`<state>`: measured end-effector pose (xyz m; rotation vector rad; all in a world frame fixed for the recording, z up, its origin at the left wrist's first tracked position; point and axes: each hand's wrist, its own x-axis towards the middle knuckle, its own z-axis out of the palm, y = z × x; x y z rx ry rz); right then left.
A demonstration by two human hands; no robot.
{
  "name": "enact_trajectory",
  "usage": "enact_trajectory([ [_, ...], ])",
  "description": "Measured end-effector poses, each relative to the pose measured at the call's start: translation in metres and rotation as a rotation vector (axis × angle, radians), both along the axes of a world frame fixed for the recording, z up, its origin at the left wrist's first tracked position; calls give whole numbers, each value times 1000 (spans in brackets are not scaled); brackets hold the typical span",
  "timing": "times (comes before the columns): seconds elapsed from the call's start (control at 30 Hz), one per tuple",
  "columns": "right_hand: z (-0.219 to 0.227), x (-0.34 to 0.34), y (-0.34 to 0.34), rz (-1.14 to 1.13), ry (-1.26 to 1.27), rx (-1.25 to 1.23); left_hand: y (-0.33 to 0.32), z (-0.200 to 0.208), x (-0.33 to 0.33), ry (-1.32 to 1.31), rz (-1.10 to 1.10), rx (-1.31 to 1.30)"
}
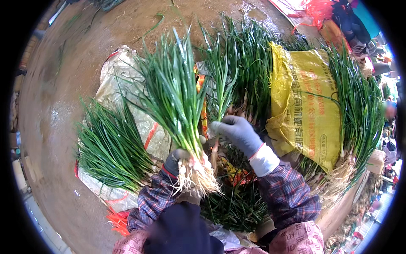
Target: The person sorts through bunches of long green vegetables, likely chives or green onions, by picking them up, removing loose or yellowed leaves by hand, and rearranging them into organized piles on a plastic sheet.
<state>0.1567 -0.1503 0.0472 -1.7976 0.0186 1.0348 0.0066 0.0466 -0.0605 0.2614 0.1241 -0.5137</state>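
Observation:
My left hand [174,162], in a grey glove, is closed round a thick bunch of green onions [179,97]. The bunch stands upright, with pale bulbs and stringy roots hanging below the fist. Just right of it, my gloved right hand [239,132] pinches a thinner green onion stalk [220,91] near its lower end, leaves pointing up. Another pile of green onions [114,148] lies to the left on a white woven sack [120,80]. Behind my right hand rests a larger heap of green onions [249,63].
A yellow woven sack [306,101] with red print lies at the right, with more green onions [357,97] beyond it. Dark loose leaves [237,207] are heaped in front of me. Red plastic strips [117,220] lie at the lower left. Wet brown ground [55,127] spreads to the left.

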Motion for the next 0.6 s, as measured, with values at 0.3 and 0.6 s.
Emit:
enact_trajectory([
  [0.3, -57, -28, -27, -206, 726, 628, -49, 17, -11, -128, 197, -439],
  [0.6, -40, -53, 29, -392, -188, 205, -47, 20, -15, -17, 217, -478],
])
